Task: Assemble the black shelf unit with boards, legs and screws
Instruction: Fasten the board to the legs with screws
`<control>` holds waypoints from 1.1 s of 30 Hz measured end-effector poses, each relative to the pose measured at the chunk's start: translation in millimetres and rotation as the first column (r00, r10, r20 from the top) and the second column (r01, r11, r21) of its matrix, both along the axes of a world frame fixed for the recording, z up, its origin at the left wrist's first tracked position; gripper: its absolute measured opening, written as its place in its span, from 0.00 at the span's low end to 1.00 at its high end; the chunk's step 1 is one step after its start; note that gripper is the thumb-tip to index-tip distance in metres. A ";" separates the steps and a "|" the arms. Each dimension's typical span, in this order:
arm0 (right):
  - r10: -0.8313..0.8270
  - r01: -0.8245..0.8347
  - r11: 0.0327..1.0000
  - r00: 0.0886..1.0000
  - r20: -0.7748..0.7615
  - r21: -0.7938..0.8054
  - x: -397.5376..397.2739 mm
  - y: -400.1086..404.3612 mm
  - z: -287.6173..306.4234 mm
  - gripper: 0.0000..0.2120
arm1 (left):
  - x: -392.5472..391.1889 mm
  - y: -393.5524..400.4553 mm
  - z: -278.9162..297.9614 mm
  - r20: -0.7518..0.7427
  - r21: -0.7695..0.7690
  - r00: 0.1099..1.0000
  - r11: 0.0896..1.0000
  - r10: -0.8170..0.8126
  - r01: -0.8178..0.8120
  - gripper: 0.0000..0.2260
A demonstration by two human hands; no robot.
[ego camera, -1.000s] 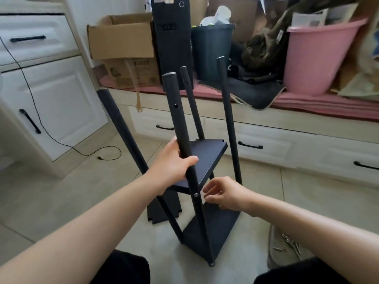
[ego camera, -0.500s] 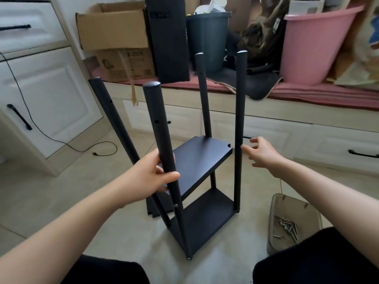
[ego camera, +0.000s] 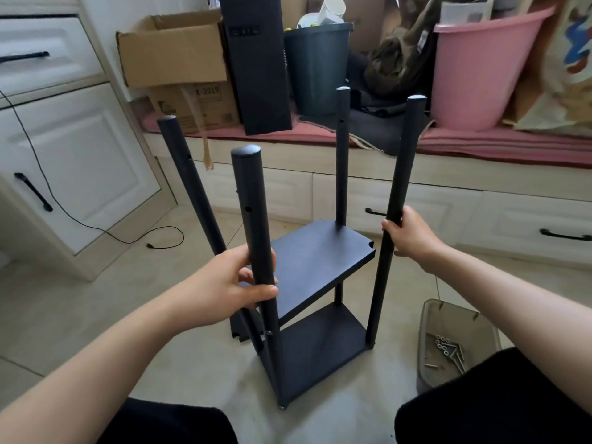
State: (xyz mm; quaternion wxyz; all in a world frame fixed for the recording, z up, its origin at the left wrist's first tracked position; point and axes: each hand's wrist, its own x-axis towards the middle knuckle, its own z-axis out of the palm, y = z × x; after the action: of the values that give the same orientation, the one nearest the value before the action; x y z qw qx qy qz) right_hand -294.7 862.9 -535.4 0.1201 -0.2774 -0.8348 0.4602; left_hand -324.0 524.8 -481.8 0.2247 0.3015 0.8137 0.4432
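The black shelf unit stands upright on the floor tiles with several round legs rising from its bottom board (ego camera: 320,350). A second board (ego camera: 317,261) sits tilted between the legs, its right corner notch apart from the right leg. My left hand (ego camera: 230,283) grips the near leg (ego camera: 256,238). My right hand (ego camera: 407,232) grips the right leg (ego camera: 397,200). A far-left leg (ego camera: 189,177) leans outward. The back leg (ego camera: 342,155) stands straight. A grey tray (ego camera: 455,318) with several screws (ego camera: 447,349) lies on the floor at the right.
Another black board (ego camera: 238,328) lies on the floor behind the unit. A window bench holds a cardboard box (ego camera: 173,49), a tall black panel (ego camera: 256,65), a dark bin (ego camera: 317,65) and a pink tub (ego camera: 480,68). White cabinets (ego camera: 80,155) stand left, with a black cable (ego camera: 128,238).
My right hand left the lower part of the near leg, reached across and took hold of the right leg. The unit turned and now stands more upright. My left hand kept its grip.
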 end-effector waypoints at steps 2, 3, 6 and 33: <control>-0.007 0.007 1.000 1.000 0.012 -0.011 9.4 4.2 3.6 0.11 | -2.4 2.8 5.9 0.016 0.019 1.000 1.000 0.012 -0.012 0.09; -0.013 0.014 1.000 1.000 0.021 -0.016 14.6 6.6 5.7 0.12 | -3.7 4.4 8.5 0.014 0.027 1.000 1.000 0.013 -0.013 0.09; -0.025 0.026 0.999 0.999 0.027 -0.038 31.0 14.2 10.9 0.11 | -8.1 11.4 13.5 -0.026 0.043 0.999 0.999 0.027 -0.026 0.09; 0.045 -0.048 0.993 0.999 -0.025 -0.104 127.7 40.6 21.8 0.09 | -44.5 63.4 -1.8 -0.181 0.033 0.961 0.978 0.210 -0.207 0.15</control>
State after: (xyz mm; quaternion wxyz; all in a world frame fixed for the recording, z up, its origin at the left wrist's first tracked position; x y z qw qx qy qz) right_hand -166.9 903.6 -513.6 0.1042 -0.2585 -0.8143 0.5091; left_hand -368.6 588.2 -483.6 0.0989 0.2554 0.8550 0.4404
